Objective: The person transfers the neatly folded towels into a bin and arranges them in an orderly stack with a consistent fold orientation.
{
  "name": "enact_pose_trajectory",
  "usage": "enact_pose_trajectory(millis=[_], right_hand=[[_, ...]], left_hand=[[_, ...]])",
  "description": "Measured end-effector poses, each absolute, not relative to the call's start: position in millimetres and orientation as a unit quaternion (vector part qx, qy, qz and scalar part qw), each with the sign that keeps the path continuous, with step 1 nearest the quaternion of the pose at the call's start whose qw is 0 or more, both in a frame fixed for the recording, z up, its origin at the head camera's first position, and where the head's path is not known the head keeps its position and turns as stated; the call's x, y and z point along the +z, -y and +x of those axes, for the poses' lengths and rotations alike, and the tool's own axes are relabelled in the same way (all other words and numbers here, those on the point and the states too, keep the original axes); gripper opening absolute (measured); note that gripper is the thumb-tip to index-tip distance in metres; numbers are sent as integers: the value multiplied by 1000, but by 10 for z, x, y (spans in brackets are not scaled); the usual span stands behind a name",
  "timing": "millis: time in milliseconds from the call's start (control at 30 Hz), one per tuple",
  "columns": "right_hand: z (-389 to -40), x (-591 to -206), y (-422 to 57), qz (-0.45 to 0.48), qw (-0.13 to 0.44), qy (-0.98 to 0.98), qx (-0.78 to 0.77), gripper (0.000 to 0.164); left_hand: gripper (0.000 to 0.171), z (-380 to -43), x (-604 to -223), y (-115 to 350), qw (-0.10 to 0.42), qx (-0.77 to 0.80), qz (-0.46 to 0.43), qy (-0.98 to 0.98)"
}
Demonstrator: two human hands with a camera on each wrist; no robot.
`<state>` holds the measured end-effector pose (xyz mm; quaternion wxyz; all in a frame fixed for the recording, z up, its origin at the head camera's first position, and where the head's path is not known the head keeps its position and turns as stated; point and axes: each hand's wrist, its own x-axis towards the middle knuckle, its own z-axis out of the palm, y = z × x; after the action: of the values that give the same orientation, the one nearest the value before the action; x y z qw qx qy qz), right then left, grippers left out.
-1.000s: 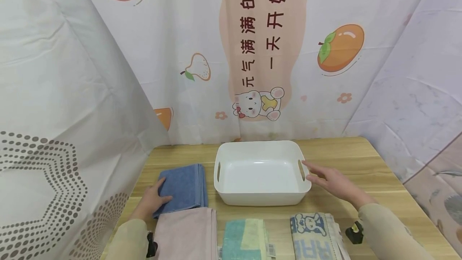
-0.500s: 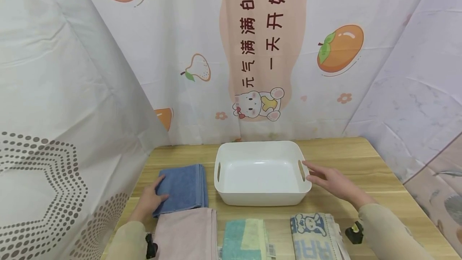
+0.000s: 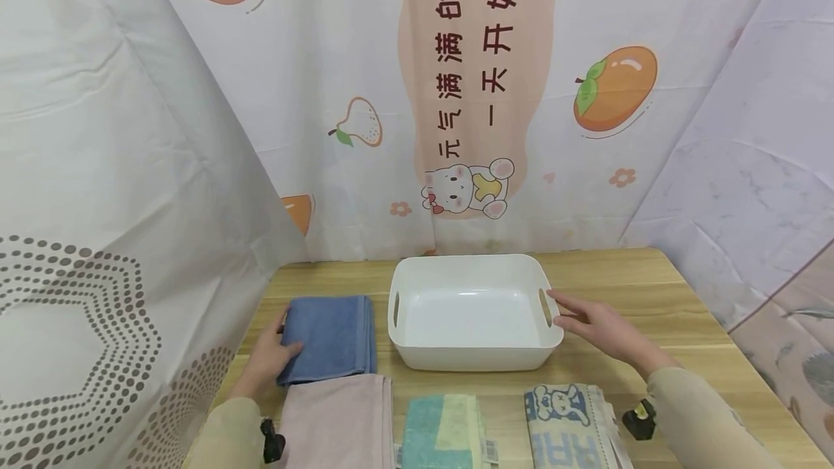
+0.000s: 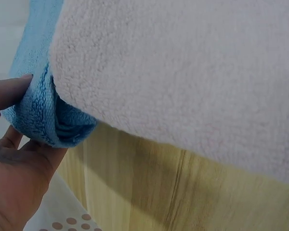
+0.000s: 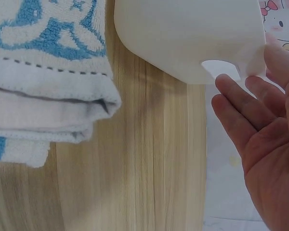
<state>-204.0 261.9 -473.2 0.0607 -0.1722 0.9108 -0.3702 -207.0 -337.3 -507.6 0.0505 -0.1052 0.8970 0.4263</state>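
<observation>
A folded blue towel (image 3: 329, 339) lies at the table's left. My left hand (image 3: 267, 357) pinches its left edge, thumb on top; in the left wrist view the fingers (image 4: 36, 154) pass under the fold of the blue towel (image 4: 36, 106). The white plastic basket (image 3: 476, 360), with cut-out handles at both ends, stands at the middle back. My right hand (image 3: 602, 328) is at its right end, fingers extended, fingertips right at the rim and handle opening. In the right wrist view those fingers (image 5: 238, 113) overlap the handle side of the basket (image 5: 183, 38).
Along the front lie a folded pink towel (image 3: 335, 422), a green and yellow towel (image 3: 439, 433) and a blue and white bear-patterned towel (image 3: 567, 429). The pink one adjoins the blue towel's near edge. A printed curtain (image 3: 365, 187) hangs behind the wooden table (image 3: 625, 273).
The left hand's fingers have moved from the top of the blue towel to beneath its left edge, leaving the thumb on top. The right hand and basket stay put.
</observation>
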Motion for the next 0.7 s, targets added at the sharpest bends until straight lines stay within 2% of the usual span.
enact_pose_trajectory(millis=[300,700], right_hand=[[-2044,-4733,-2617,-172,59,-909,-376,60],[-2047,-4740,-2616,-178,55,-909,-372,59]], left_hand=[[86,-2093,-5044,3354,50,427,-131,-893],[76,-2085,-5002,3361,30,443,-110,-889]])
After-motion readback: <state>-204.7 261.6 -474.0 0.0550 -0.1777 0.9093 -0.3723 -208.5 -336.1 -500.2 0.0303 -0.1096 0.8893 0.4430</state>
